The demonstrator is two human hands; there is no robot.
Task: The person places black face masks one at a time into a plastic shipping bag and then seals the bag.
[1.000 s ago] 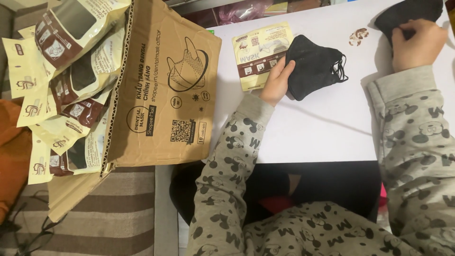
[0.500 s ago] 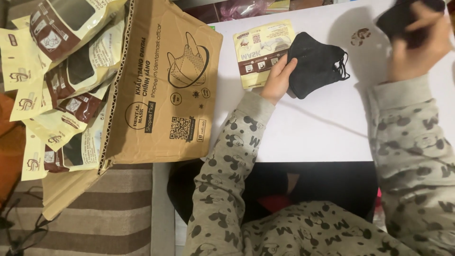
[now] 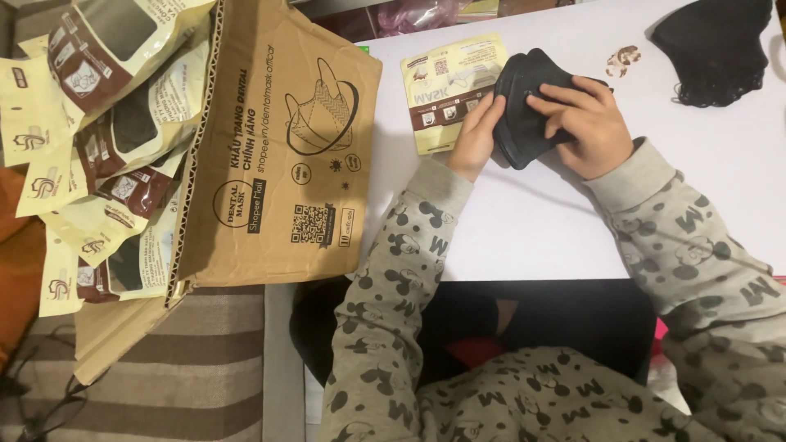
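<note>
A folded black face mask [image 3: 524, 115] lies on the white table [image 3: 532, 229] in front of me. My left hand [image 3: 476, 135] grips its left edge, and my right hand [image 3: 583, 123] presses down on its right half with fingers spread over it. A yellow-and-brown mask pouch [image 3: 438, 90] lies flat just left of the mask, partly under my left fingers. A pile of more black masks [image 3: 712, 49] sits at the table's far right corner, away from both hands.
A brown cardboard box [image 3: 270, 155] stands open at the table's left, filled with several yellow-and-brown mask pouches [image 3: 90, 123]. A small brown scrap [image 3: 622, 59] lies between the two mask heaps. A striped cushion [image 3: 180, 368] is below the box.
My right hand has come from the far-right mask pile to the mask in front of me and now rests on it. My left hand stayed at the mask's left edge.
</note>
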